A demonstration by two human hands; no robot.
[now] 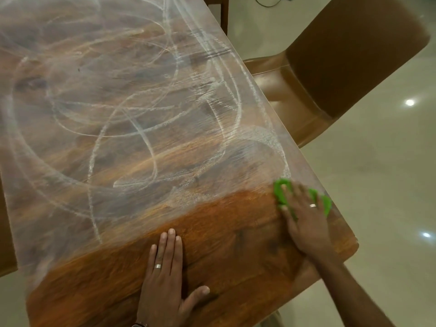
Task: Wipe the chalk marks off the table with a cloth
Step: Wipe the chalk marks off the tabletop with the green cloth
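Observation:
A wooden table (236, 244) fills most of the view. White chalk marks (113, 109) in loops and smears cover its far and middle parts, while the near strip shows bare, clean orange-brown wood. My right hand (304, 213) presses flat on a green cloth (280, 192) near the table's right edge, at the border between chalky and clean wood. The cloth shows around my fingers and is mostly hidden under the hand. My left hand (165, 277) lies flat on the clean wood near the front edge, fingers together, thumb out, holding nothing.
A brown leather chair (330, 67) stands tucked against the table's right side. Glossy beige floor tiles (377, 185) lie to the right and in front. Another chair's wooden leg (224, 13) shows at the top, and a cable (269, 2) lies on the floor.

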